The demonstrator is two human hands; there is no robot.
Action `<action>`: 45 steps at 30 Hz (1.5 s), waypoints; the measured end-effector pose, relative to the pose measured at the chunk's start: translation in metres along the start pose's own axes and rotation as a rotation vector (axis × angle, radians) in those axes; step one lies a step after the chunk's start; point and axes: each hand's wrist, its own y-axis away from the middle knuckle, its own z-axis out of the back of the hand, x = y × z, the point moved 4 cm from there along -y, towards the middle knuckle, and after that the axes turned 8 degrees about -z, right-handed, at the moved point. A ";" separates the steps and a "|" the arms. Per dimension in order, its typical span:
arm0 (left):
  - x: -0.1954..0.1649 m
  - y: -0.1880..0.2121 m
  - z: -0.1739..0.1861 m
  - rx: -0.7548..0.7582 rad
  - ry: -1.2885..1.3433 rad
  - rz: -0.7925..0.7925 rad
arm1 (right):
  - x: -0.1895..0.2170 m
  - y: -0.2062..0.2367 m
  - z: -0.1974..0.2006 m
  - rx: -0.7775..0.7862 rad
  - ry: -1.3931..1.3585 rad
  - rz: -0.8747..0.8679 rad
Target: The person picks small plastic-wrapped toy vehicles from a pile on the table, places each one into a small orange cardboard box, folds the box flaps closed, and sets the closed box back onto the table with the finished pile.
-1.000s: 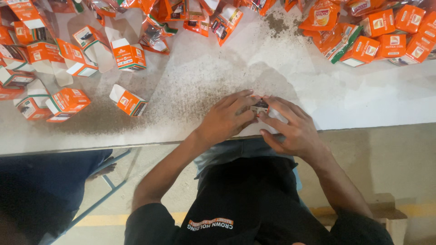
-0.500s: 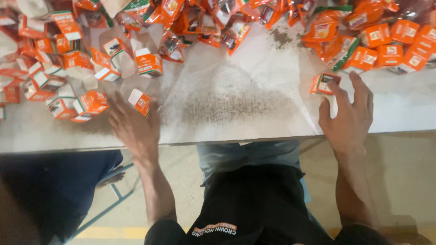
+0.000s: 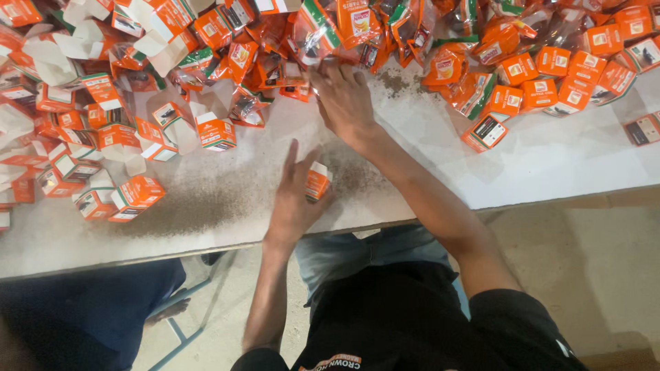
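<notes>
White table (image 3: pixel 550 165) w/ orange boxes everywhere. Left hand (image 3: pixel 292 199) curled around a small orange box (image 3: pixel 317 182), right hand (image 3: pixel 344 99) spread flat on the packet pile (image 3: pixel 330 34) just ahead. Half sec ago both were apart, left empty.

Orange-white small box (image 3: pixel 317 182); white speckled table (image 3: pixel 550 165).
</notes>
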 end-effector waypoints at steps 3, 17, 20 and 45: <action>-0.003 0.004 -0.009 0.033 -0.189 -0.128 | -0.003 0.048 0.032 0.026 -0.015 -0.016; -0.004 -0.018 -0.066 0.066 0.278 -0.040 | -0.045 0.190 0.134 0.019 -1.459 -0.549; -0.001 -0.016 -0.069 0.174 0.342 0.128 | -0.033 0.181 0.121 -0.046 -1.108 -0.486; -0.002 -0.019 -0.055 0.136 0.317 0.032 | -0.007 0.128 0.123 0.226 -0.193 -0.284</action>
